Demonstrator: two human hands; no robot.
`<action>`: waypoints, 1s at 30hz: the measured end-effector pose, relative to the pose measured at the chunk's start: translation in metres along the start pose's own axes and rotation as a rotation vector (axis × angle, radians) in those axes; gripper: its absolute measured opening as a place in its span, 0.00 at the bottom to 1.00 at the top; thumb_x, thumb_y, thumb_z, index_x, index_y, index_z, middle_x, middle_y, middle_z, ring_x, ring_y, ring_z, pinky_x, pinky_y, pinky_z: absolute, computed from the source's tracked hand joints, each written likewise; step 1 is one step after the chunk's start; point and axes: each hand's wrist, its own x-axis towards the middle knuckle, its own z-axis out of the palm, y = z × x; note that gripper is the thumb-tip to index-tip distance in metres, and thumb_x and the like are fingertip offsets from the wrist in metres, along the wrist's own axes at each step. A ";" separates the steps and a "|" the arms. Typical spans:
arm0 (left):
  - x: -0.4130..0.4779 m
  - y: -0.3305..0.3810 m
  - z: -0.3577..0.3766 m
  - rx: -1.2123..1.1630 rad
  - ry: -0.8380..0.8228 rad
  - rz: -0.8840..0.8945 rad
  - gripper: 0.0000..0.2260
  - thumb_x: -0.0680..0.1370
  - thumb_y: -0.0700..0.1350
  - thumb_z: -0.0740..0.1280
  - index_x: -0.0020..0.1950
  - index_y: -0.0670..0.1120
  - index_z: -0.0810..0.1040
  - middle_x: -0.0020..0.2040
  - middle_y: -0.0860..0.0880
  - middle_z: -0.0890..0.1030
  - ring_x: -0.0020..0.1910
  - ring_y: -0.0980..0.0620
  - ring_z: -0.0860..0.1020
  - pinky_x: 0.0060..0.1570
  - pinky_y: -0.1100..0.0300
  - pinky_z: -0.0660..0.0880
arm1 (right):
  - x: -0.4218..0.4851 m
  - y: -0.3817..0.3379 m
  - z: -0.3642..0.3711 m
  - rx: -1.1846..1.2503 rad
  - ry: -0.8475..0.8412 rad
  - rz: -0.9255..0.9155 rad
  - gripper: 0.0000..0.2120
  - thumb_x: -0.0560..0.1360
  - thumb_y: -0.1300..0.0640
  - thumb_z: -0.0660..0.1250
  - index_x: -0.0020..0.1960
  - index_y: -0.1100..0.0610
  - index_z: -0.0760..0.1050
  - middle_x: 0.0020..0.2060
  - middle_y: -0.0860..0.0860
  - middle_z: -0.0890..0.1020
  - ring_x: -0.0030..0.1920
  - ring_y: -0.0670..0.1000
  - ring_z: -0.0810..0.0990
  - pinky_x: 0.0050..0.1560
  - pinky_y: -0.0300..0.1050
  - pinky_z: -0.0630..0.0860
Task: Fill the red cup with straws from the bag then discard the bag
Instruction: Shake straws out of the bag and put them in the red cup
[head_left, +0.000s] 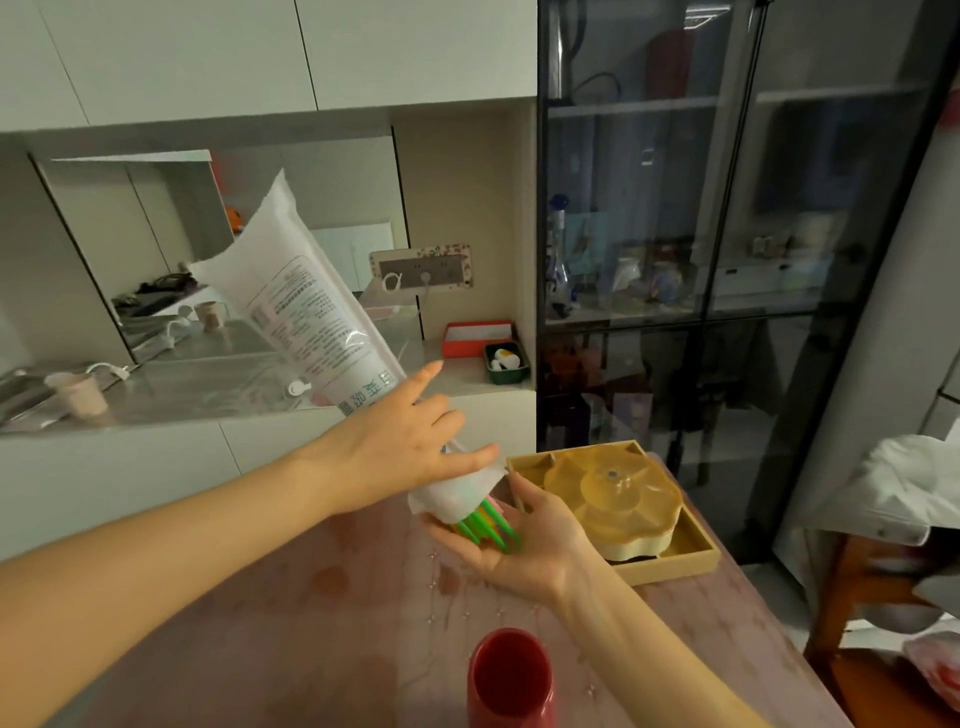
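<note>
table (291, 623), pink cloth, bears the items below. bag (311, 317), white and printed, tilted with its open mouth down over the table; left hand (400, 447) closed around its lower part. right hand (530, 545) open, palm up, just under the mouth. red cup (511, 675) upright near the front edge, empty as far as visible. straws (488, 525), mostly green, protrude from the bag onto the right palm.

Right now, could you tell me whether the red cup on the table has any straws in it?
Empty, as far as visible: the red cup shows only dark interior; the green straws poke from the white plastic bag.
</note>
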 end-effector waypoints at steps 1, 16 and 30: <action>-0.002 0.001 0.003 -0.045 -0.015 -0.031 0.38 0.61 0.33 0.73 0.68 0.49 0.63 0.39 0.44 0.77 0.38 0.44 0.76 0.55 0.41 0.74 | 0.001 -0.002 -0.002 -0.012 0.019 -0.022 0.25 0.79 0.46 0.58 0.65 0.66 0.70 0.61 0.70 0.75 0.60 0.69 0.75 0.52 0.67 0.76; -0.030 0.092 0.023 -0.925 -0.098 -0.908 0.35 0.68 0.41 0.70 0.70 0.53 0.57 0.57 0.47 0.78 0.51 0.44 0.76 0.46 0.51 0.74 | -0.019 -0.004 -0.020 -1.054 0.130 -0.617 0.31 0.65 0.34 0.61 0.64 0.47 0.71 0.54 0.41 0.80 0.57 0.41 0.76 0.59 0.40 0.71; -0.030 0.113 0.013 -1.243 -0.123 -0.995 0.38 0.66 0.50 0.73 0.71 0.54 0.56 0.54 0.53 0.80 0.48 0.53 0.79 0.43 0.60 0.74 | -0.007 -0.004 0.001 -0.774 0.124 -0.867 0.18 0.79 0.50 0.57 0.54 0.60 0.80 0.49 0.47 0.84 0.41 0.38 0.82 0.38 0.32 0.77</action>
